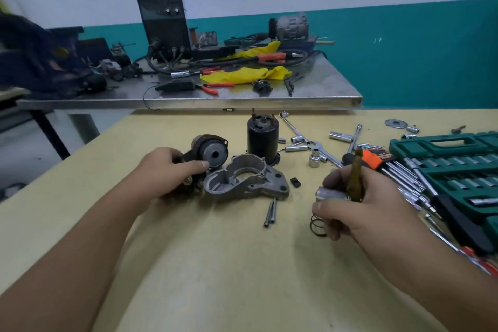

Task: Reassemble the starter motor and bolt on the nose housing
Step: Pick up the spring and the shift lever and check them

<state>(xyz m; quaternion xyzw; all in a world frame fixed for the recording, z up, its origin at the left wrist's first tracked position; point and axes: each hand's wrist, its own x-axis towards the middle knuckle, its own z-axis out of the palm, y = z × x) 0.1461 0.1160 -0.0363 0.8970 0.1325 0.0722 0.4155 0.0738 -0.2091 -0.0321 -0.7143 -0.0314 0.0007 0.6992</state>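
Forearms fill the near edge of the head view. Right hand, near right on the yellow table, is curled round a silvery cylindrical part and a greasy brownish tool, prob. a brush; a coil spring lies just under the fingers. Left hand is closed round the dark motor sub-assy, thumb laid over its grey end face.

Progress, as judged: early. Nose housing lies loose, open side up, touching the sub-assy, not fitted. Black cylindrical body w/ two studs stands apart just behind it. Two long through bolts lie unused near the housing; a small black piece sits right of it. All joining and bolting is left.

Containers: green socket case, far right, is open; sockets are seated in its rows. Loose sockets, T-wrench and hex keys are scattered beside it.
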